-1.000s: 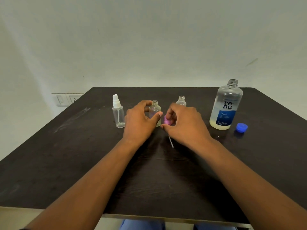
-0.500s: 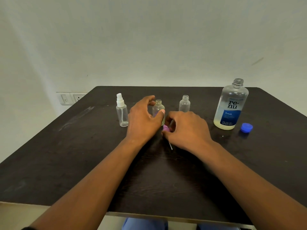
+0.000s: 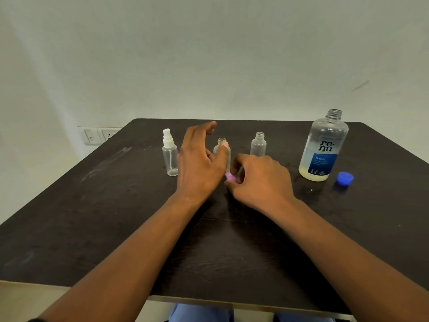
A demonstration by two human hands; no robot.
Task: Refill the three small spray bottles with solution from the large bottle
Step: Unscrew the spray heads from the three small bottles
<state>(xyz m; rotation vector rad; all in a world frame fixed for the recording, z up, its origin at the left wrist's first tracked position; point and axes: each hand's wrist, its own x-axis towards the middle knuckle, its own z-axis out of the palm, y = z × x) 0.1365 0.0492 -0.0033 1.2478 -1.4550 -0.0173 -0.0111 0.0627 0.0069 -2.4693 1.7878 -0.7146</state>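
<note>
On the dark worktop, our right hand pinches a pink spray cap; our left hand, fingers released, thumbs the uncapped middle bottle. Far right stands the open renu bottle.

Three small clear spray bottles stand upright in a row on the table: the left bottle capped white, the middle bottle and right bottle uncapped. The large renu bottle stands open at far right, liquid low.
</note>
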